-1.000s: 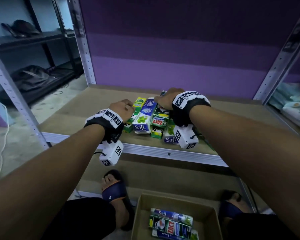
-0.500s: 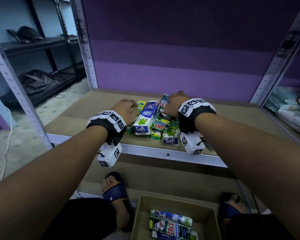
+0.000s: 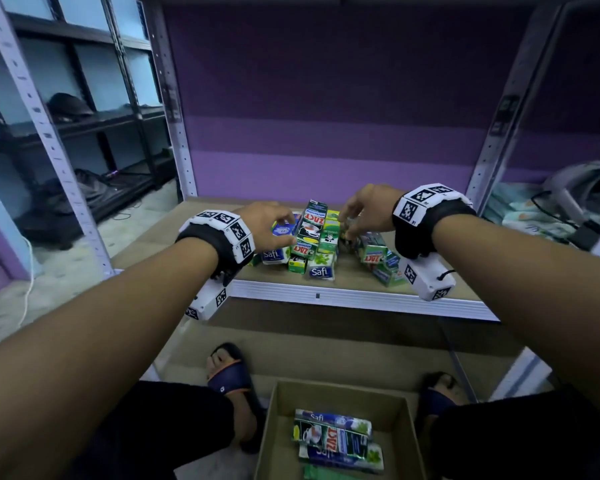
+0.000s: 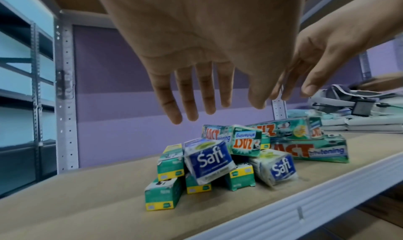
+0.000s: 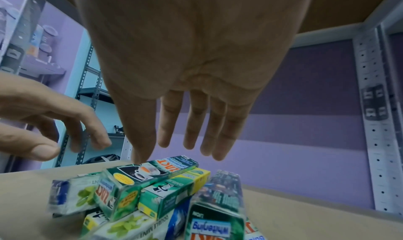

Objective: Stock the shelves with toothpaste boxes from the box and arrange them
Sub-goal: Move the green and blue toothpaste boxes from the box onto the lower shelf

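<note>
Toothpaste boxes [image 3: 312,242]: loose, mixed heap of Zact, Safi and Darlie cartons at the front middle of the wooden shelf [image 3: 174,237], some tilted across others; one Zact carton [image 5: 150,172] lies slanted on top. Left hand [image 3: 267,225] and right hand [image 3: 368,209]: above the heap on either side, grip wide, fingers straight, holding nothing. Cardboard box [image 3: 409,431]: on the floor below, more cartons inside. Handling advice: lift the top Zact carton first, sort by brand, lay cartons parallel with ends flush to the shelf edge [image 3: 361,299]; avoid shoving the heap forward.
</note>
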`<action>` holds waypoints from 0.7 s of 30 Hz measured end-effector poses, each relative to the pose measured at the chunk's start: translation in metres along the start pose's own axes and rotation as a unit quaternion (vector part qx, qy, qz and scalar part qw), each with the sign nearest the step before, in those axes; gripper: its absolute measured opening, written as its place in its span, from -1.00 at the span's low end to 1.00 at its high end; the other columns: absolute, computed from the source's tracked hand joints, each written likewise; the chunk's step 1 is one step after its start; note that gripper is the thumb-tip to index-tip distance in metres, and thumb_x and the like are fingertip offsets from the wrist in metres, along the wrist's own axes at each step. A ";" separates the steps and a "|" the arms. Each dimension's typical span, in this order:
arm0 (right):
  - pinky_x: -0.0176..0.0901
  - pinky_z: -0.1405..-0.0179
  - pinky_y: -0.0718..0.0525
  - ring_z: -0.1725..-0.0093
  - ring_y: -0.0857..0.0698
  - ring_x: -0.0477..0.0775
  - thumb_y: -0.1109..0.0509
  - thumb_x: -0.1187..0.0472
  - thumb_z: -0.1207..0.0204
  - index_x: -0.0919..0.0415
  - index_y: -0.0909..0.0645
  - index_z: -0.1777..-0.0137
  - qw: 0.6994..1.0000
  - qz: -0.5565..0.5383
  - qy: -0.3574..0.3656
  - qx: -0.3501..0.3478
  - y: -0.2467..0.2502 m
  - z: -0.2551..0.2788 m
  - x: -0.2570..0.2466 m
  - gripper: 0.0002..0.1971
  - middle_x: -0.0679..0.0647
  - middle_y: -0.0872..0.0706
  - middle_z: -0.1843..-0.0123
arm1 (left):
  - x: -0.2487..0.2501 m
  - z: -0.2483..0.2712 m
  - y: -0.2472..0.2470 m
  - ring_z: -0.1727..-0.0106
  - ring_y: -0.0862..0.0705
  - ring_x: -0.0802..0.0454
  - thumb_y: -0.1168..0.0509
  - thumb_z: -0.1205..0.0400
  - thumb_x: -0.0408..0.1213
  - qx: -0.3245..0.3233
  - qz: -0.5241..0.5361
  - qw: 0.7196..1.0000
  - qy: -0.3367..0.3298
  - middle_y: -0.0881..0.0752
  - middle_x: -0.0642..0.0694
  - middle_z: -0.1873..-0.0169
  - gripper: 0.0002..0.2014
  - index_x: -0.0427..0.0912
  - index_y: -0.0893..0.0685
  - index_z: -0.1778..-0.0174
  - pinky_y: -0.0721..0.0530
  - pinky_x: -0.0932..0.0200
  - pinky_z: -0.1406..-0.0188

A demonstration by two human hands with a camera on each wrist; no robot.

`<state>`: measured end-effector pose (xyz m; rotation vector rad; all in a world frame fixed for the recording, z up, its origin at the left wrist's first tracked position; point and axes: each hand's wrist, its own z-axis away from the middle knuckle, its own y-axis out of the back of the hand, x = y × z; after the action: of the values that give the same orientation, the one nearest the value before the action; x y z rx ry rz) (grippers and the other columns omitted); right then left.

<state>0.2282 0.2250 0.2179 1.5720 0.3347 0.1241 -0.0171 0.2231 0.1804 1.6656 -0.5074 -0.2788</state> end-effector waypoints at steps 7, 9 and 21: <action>-0.12 0.25 -0.82 0.30 -0.79 -0.11 -0.70 0.00 -0.31 -0.04 -0.80 0.02 0.997 -0.036 -0.028 -0.063 0.011 0.043 0.015 -0.74 -0.09 -0.82 0.24 | 0.032 0.016 0.008 0.08 -0.57 0.15 -0.38 -0.60 0.09 -0.024 0.034 0.998 -0.038 -0.72 0.04 -0.17 -0.60 0.02 -0.65 -0.30 -0.45 0.29 -0.02; 0.02 0.19 -0.86 0.23 -0.85 -0.05 -0.70 0.02 -0.33 -0.01 -0.80 0.03 0.994 -0.057 -0.035 -0.091 0.008 0.053 0.022 -0.75 -0.04 -0.85 0.22 | 0.040 0.020 0.003 0.14 -0.60 0.21 -0.39 -0.59 0.12 -0.036 0.051 0.997 -0.040 -0.75 0.11 -0.12 -0.62 0.06 -0.67 -0.26 -0.46 0.30 -0.01; -0.17 0.33 -0.81 0.24 -0.86 0.01 -0.67 0.03 -0.35 0.03 -0.80 0.00 0.960 -0.153 -0.091 -0.215 -0.085 0.086 0.056 -0.75 -0.03 -0.86 0.23 | 0.061 0.032 -0.077 0.06 -0.68 0.22 -0.38 -0.59 0.12 -0.144 0.124 0.980 -0.056 -0.77 0.19 -0.07 -0.65 0.08 -0.69 -0.23 -0.59 0.26 -0.14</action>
<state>0.2947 0.1584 0.1236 1.0762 0.3726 -0.1789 0.0343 0.1729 0.1057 1.2953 -0.7181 -0.2509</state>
